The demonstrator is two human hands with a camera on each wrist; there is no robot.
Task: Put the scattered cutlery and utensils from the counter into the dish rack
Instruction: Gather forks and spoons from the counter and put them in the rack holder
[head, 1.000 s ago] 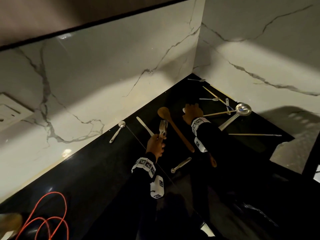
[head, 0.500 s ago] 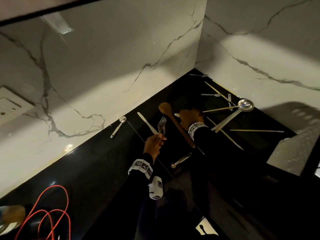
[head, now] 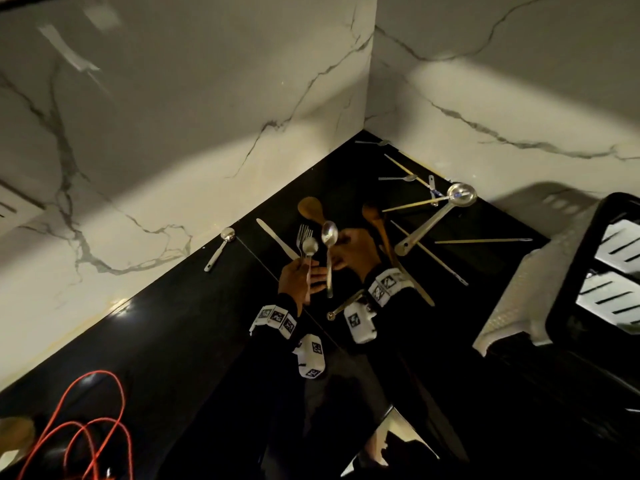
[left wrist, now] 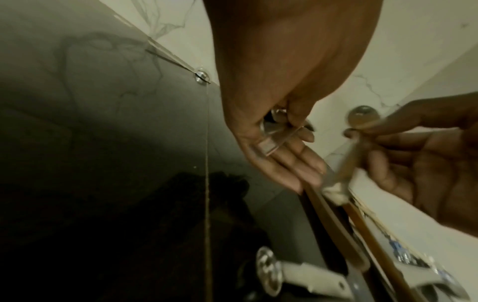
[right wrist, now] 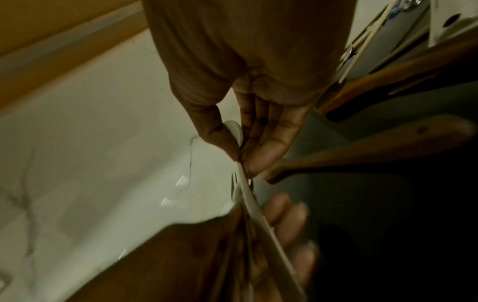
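My left hand [head: 304,273] holds a fork [head: 304,232] and a small spoon [head: 310,245] upright above the black counter [head: 194,323], thumb pressing their handles [left wrist: 274,141] into the palm, fingers stretched out. My right hand [head: 346,252] pinches a larger steel spoon [head: 329,233] just below its bowl [right wrist: 234,132]. That spoon's handle reaches down to the left palm. The dish rack [head: 568,271], black-rimmed with a white perforated side, stands at the right edge.
On the counter lie two wooden spoons [head: 311,207] [head: 372,216], a steel ladle [head: 460,195], a flat knife [head: 277,239], a small scoop [head: 225,234] by the wall, another scoop [head: 343,304] under my right wrist and chopsticks [head: 481,240]. An orange cable [head: 86,410] coils front left.
My right hand has lifted a steel spoon off the counter and brought it beside the cutlery in my left hand. The view has swung right, bringing the dish rack in.
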